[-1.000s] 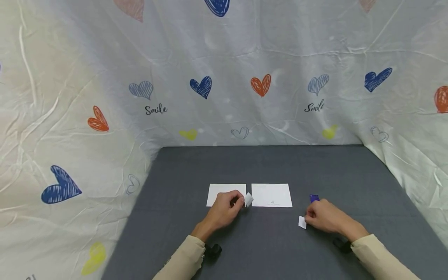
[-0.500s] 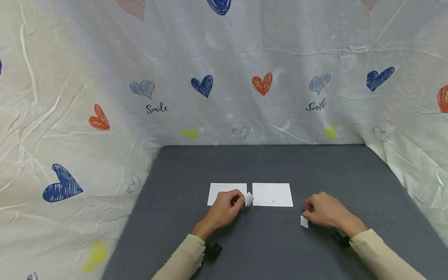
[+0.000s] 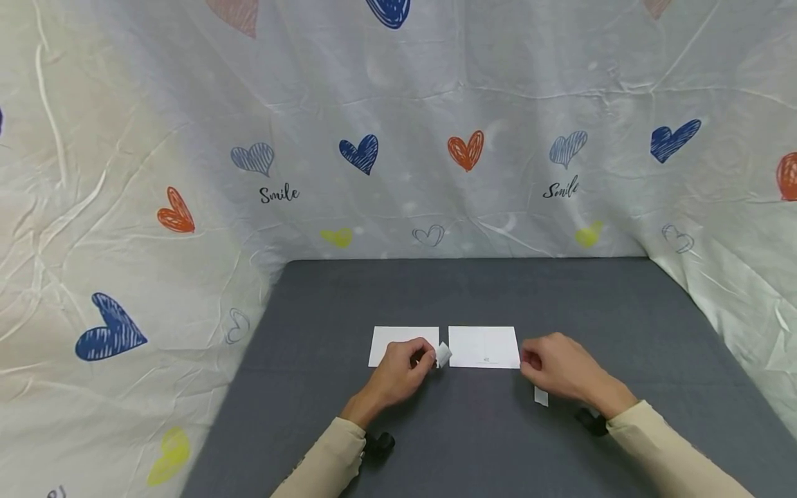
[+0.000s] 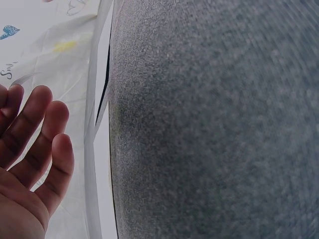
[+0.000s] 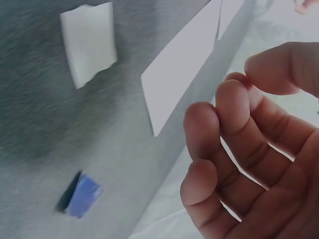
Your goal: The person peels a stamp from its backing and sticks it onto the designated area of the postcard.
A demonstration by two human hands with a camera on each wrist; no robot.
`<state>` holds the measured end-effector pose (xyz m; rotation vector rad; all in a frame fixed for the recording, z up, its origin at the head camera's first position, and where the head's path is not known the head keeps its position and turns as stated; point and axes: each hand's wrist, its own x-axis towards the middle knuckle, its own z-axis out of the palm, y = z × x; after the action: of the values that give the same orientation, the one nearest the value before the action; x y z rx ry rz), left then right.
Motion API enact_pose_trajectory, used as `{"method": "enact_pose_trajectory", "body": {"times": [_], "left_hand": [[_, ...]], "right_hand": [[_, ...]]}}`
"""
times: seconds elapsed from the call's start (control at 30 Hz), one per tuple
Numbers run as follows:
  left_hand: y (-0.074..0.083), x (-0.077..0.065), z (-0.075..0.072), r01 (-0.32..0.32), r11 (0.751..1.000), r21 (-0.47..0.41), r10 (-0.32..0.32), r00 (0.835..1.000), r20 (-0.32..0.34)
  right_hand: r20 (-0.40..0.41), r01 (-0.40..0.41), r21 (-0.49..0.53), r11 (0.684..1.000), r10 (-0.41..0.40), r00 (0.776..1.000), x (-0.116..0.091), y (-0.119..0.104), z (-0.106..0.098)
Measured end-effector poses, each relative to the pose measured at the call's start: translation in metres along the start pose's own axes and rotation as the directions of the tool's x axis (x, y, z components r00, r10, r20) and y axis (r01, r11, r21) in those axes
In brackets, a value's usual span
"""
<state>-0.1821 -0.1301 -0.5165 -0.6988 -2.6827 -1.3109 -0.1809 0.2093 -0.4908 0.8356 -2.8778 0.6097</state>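
My left hand (image 3: 401,370) pinches a small, slightly curled white paper piece (image 3: 443,355) between thumb and index finger, at the near right corner of the left white card (image 3: 389,335). The right hand (image 3: 563,366) is over the table just beside the right white card (image 3: 482,346). Its fingers are loosely curled, thumb close to the index finger, with nothing showing between them in the right wrist view. A second small white paper piece (image 5: 89,42) lies below the right hand. A small blue piece (image 5: 84,195) lies farther off, hidden behind the hand in the head view.
Both cards lie side by side on a dark grey tabletop (image 3: 473,290), a narrow gap between them. A white curtain (image 3: 398,90) printed with hearts hangs behind and at the sides. Black wrist cameras sit under both wrists.
The right hand has moved left, away from the small white paper piece and toward the right card, and now covers the blue piece in the head view. The left hand has stayed still.
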Motion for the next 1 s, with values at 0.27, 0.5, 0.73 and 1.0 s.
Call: {"method": "enact_pose_trajectory", "body": {"times": [0.27,0.5,0.73,1.0], "left_hand": [[0.000,0.001,0.003,-0.005,1.000,-0.006,0.005,1.000,0.003],[0.002,0.001,0.004,-0.014,1.000,-0.007,0.015,1.000,0.006],[0.002,0.003,0.006,-0.021,1.000,-0.012,0.021,1.000,0.011],[0.004,0.004,0.009,-0.034,0.999,-0.016,0.034,0.999,0.012]], "right_hand": [[-0.024,0.079,0.041,0.996,-0.078,0.997,0.014,-0.016,0.002],[-0.021,0.142,0.052,0.989,-0.141,0.990,0.030,-0.034,0.003],[0.003,0.153,0.075,0.985,-0.154,0.988,0.042,-0.049,0.006],[0.001,0.190,0.090,0.978,-0.191,0.982,0.050,-0.059,0.012]]}}
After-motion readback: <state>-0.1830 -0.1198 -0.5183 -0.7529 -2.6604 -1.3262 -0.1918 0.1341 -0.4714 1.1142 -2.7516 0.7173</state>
